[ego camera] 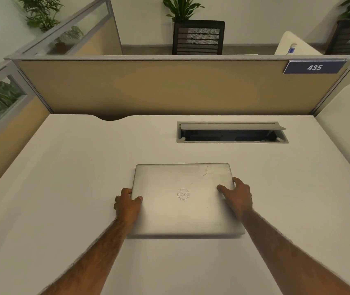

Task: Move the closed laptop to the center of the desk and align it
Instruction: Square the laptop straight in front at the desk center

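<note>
A closed silver laptop [183,196] lies flat on the white desk [63,177], near the middle, its edges roughly square to the desk's back edge. My left hand [127,206] grips its left edge, thumb on the lid and fingers curled around the side. At the right edge, my right hand [237,195] holds the same way, thumb resting on the lid. A round logo shows at the lid's centre and scuff marks near its far right corner.
An open cable tray [231,133] with a raised flap is set into the desk behind the laptop, to the right. Tan partition panels [169,88] wall the desk at the back and left. A curved cut-out [110,118] notches the back edge.
</note>
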`<state>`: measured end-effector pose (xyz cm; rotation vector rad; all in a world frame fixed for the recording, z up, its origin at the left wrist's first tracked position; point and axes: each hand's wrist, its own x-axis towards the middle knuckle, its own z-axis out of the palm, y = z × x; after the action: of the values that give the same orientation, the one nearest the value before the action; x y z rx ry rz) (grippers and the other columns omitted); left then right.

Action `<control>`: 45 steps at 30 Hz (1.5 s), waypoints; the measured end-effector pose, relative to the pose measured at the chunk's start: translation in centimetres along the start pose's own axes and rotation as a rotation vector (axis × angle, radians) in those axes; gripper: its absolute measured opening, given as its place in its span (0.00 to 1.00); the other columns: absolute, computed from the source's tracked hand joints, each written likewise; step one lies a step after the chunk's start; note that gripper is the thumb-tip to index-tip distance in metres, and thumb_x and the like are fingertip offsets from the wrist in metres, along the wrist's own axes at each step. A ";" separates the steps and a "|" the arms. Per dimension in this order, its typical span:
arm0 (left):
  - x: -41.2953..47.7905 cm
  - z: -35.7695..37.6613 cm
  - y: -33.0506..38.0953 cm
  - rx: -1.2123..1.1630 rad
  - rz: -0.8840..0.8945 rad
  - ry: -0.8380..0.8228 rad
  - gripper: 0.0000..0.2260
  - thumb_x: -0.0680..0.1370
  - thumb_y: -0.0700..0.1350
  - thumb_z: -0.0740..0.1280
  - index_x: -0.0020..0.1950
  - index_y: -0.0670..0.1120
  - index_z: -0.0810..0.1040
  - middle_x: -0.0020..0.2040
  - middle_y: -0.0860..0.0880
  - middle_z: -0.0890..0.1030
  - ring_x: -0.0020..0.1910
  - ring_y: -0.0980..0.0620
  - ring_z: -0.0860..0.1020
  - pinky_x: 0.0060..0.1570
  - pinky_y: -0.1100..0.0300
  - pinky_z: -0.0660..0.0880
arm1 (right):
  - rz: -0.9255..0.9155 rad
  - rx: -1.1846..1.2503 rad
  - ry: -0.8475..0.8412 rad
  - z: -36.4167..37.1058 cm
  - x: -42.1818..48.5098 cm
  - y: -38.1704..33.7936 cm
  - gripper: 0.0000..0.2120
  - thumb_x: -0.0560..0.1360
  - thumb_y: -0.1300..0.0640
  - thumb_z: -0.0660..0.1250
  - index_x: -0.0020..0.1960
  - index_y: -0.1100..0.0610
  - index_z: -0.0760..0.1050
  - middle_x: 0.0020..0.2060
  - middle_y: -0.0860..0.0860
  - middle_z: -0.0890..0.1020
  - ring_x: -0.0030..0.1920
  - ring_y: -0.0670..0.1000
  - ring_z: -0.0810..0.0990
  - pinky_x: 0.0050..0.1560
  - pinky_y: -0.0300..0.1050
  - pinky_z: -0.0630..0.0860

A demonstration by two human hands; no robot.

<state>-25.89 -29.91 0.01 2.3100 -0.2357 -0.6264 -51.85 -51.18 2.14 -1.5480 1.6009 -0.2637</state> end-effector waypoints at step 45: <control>-1.9 0.4 1.1 0.193 0.038 0.050 0.23 0.78 0.47 0.67 0.70 0.39 0.70 0.65 0.35 0.72 0.66 0.34 0.70 0.64 0.43 0.69 | 0.024 -0.062 0.039 0.4 -0.1 -0.1 0.36 0.70 0.42 0.75 0.74 0.50 0.69 0.66 0.57 0.74 0.69 0.61 0.73 0.67 0.61 0.74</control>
<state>-27.71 -30.32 1.26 2.4965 -0.3288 -0.5460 -51.52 -50.97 2.05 -1.5784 1.6716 -0.2343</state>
